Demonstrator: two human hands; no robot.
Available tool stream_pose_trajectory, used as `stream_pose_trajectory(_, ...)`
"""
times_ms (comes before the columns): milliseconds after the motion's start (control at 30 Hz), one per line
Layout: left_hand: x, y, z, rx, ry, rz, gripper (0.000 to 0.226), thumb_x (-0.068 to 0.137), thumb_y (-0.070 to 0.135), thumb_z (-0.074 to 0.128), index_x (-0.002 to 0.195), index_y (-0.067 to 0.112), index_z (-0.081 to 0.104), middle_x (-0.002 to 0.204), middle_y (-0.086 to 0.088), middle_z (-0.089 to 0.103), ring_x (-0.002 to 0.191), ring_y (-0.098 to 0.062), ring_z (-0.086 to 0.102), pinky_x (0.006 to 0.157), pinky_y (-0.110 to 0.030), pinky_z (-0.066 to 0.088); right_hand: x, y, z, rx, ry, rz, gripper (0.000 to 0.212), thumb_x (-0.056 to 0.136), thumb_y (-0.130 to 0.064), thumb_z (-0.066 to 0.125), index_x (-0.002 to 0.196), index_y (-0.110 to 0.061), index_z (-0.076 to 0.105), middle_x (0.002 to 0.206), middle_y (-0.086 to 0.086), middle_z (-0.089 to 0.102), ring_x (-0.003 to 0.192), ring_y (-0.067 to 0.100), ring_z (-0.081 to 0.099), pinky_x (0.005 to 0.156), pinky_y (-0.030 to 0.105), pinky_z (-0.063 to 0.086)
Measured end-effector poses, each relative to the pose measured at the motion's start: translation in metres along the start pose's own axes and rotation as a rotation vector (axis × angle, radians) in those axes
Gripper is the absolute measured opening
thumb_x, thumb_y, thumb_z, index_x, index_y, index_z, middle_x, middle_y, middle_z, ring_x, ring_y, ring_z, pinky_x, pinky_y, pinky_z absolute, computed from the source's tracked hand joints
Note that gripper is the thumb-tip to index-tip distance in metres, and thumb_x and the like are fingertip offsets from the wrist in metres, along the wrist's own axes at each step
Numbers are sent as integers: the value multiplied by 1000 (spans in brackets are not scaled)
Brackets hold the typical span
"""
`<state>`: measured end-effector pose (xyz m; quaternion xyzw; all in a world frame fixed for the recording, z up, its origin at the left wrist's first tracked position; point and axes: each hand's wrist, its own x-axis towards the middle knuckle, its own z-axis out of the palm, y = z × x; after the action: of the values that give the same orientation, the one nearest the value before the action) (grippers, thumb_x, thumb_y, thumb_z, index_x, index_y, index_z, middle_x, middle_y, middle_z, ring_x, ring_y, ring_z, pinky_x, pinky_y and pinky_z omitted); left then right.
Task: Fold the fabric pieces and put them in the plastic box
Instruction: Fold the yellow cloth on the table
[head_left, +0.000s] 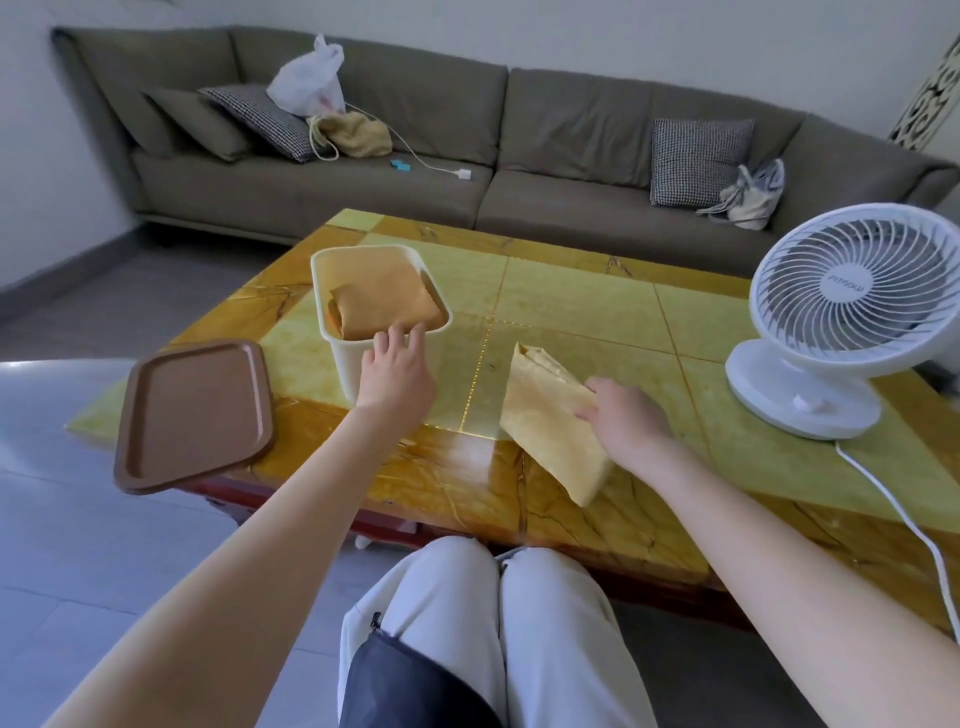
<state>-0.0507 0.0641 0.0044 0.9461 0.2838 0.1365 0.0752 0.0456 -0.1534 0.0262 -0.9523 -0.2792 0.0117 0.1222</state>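
Observation:
A white plastic box (347, 358) stands on the yellow tiled table (571, 306), left of centre. Inside it lies a folded tan fabric piece (387, 306). My left hand (397, 371) rests at the box's near rim, fingers apart and touching the rim, holding nothing. A second folded tan fabric piece (550, 421) lies near the table's front edge, right of the box. My right hand (626, 421) holds this piece at its right edge, fingers pinched on it.
A brown lid or tray (195, 415) overhangs the table's left front corner. A white desk fan (841, 317) stands at the right, its cord (904, 514) trailing toward me. A grey sofa (467, 156) with cushions and bags is behind. My knees (498, 597) are under the table's front edge.

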Motion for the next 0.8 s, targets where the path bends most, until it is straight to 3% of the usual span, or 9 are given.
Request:
stream_pose_trajectory(100,2,-4,-2,86,-48,-13,58,87,18,50,140,10,27,139,-10,33,124,-30,33,103,-37,30,1,-10,-14,26,61,-22,20,97,-27,46,105,-13,57,94,8,65,83,28,61,62,33,44)
stream_pose_trajectory(267,-6,5,-9,36,-5,1,37,86,10,43,124,8,44,125,-11,42,115,-30,38,95,-34,32,-3,-34,-46,126,177,-142,17,95,-27,52,93,-11,59,81,3,60,76,26,60,59,33,47)
stream_pose_trajectory(333,-16,11,-8,17,16,36,36,88,9,40,125,9,44,124,-10,43,113,-29,39,93,-34,32,-2,-47,-62,163,261,-177,19,93,-26,55,99,-10,62,84,4,62,80,27,61,57,28,41)
stream_pose_trajectory(433,-32,20,-9,-26,17,79,36,91,9,38,126,9,46,123,-10,45,112,-28,40,93,-33,33,-1,-63,-83,214,386,-210,23,91,-24,58,110,-11,61,101,9,66,93,31,60,66,28,36)
stream_pose_trajectory(567,-47,27,-17,-99,-37,152,35,96,17,39,129,10,48,122,-9,47,115,-27,41,96,-34,34,0,-81,-102,303,479,-243,15,90,-22,60,102,-13,60,98,8,66,86,27,57,65,27,34)
stream_pose_trajectory(667,-52,22,-25,-146,-9,160,32,97,21,39,125,13,52,118,-8,49,114,-27,43,95,-35,34,2,-99,-101,356,493,-255,12,91,-22,60,99,-13,59,94,6,65,76,20,49,63,25,32)
stream_pose_trajectory(800,-49,-4,-38,-218,152,2,22,96,15,37,113,12,50,114,-7,48,106,-26,45,88,-32,36,10,-129,-87,382,431,-270,18,92,-22,58,106,-11,59,103,8,65,84,22,54,67,26,35)
